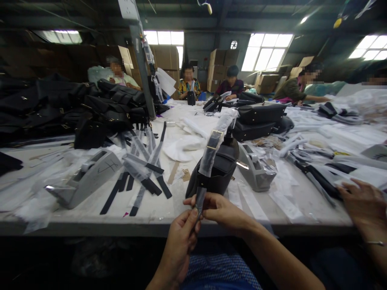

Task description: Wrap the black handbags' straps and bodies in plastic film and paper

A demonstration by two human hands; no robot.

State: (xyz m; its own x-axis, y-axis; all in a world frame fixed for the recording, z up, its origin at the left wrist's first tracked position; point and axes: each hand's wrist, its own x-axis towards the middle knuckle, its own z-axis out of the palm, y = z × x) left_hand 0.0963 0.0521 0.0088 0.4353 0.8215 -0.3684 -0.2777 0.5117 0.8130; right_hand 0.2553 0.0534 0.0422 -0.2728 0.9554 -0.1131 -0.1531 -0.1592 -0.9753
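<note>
A black handbag (220, 171) stands on the white table in front of me. Its strap (200, 197) runs down the near side, with a gold buckle (215, 139) higher up and translucent wrapping around the upper part. My left hand (184, 229) pinches the lower end of the strap between thumb and fingers. My right hand (222, 211) closes on the same strap just above, its fingertips partly behind it. To the left lie several black straps (148, 177), some wrapped in translucent film.
Grey tape dispensers stand left (90, 175) and right (256, 167) of the bag. Black bags (39, 104) are heaped at far left; more bags (260, 117) lie behind. A neighbour's hand (363, 201) rests at right. A post (142, 68) rises from the table, and several people sit opposite.
</note>
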